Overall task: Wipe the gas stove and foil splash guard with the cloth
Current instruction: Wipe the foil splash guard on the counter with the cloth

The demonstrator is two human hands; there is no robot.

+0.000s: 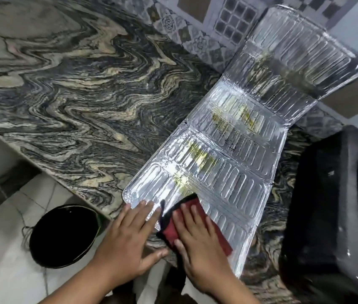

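The foil splash guard [235, 163] lies unfolded flat on the marbled countertop [74, 95], its far panel leaning up against the tiled wall. Yellowish grease streaks run along its middle. A dark red cloth [214, 229] with a black edge rests on the guard's near end. My right hand [197, 244] presses flat on the cloth, fingers spread. My left hand [127, 240] lies flat with fingers apart on the guard's near left corner and the counter edge, holding nothing. The dark gas stove [327, 216] stands at the right, cut off by the frame.
A black round bin [64, 235] stands on the pale tiled floor below the counter's edge at lower left. Patterned wall tiles [195, 29] rise behind the counter.
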